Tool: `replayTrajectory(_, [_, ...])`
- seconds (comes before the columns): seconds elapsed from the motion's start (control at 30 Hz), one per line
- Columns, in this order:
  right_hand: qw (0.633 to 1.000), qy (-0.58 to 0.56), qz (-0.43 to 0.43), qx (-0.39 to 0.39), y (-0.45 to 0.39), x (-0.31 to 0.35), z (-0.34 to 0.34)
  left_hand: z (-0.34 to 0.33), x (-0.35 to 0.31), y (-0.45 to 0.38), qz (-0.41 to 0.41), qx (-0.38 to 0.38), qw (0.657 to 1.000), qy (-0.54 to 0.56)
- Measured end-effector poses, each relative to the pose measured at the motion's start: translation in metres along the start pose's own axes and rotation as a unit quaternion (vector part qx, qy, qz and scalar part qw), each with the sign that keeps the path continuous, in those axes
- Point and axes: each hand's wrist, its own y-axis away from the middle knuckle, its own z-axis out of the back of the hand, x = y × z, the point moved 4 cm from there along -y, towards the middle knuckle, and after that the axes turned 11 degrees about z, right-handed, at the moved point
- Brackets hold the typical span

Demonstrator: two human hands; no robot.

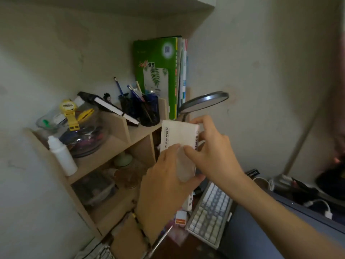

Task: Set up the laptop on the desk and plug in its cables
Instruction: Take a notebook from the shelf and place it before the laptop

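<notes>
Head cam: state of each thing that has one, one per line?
white book: off the shelf, held upright in both hands
left hand: gripping the book's lower edge
right hand: gripping the book's upper right side
desk lamp: head tilted, not lit
green book: upright on the shelf
black notebook: closed, leaning on a divider
white bottle: upright, capped
keyboard: lying on the desk, no hands on it

Green book [155, 71] upright on wooden shelf [115, 144], beside pen holder [147, 111].
</notes>
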Motion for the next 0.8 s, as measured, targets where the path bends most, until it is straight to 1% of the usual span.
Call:
replayTrajectory(0.07, [1.000,0.002,-0.024,-0.005,0.018,-0.008,0.009,-0.022,-0.007,0.014,0.026,-0.022,0.999,0.000])
replayTrajectory(0.13, [0.999,0.017,-0.044,-0.003,0.035,-0.017,0.019,-0.040,-0.016,0.027,0.039,-0.017,0.999,-0.008])
replayTrajectory(0.23, [0.997,0.056,-0.060,0.002,0.056,-0.028,0.035,-0.060,-0.031,0.046,0.025,0.006,1.000,0.001])
replayTrajectory(0.33, [0.994,0.083,-0.073,-0.011,0.072,-0.036,0.049,-0.079,-0.045,0.057,0.011,0.021,0.999,-0.047])
replayTrajectory(0.37, [0.993,0.089,-0.079,-0.014,0.077,-0.039,0.053,-0.084,-0.048,0.059,0.015,0.032,0.998,-0.046])
replayTrajectory(0.43, [0.991,0.095,-0.093,-0.017,0.086,-0.048,0.060,-0.093,-0.052,0.061,0.043,0.070,0.997,-0.012])
replayTrajectory(0.53, [0.989,0.038,-0.144,-0.012,0.104,-0.070,0.072,-0.107,-0.049,0.065,0.090,0.138,0.986,0.030])
replayTrajectory(0.6, [0.982,-0.011,-0.186,-0.008,0.123,-0.088,0.081,-0.114,-0.048,0.070,0.094,0.176,0.978,0.055])
replayTrajectory(0.67, [0.972,-0.062,-0.226,-0.006,0.146,-0.104,0.089,-0.117,-0.046,0.073,0.086,0.200,0.971,0.102])
replayTrajectory(0.73, [0.961,-0.097,-0.259,0.009,0.172,-0.118,0.093,-0.120,-0.041,0.075,0.097,0.226,0.954,0.171])
replayTrajectory(0.8, [0.944,-0.143,-0.297,0.026,0.197,-0.127,0.094,-0.125,-0.034,0.075,0.126,0.258,0.928,0.236])
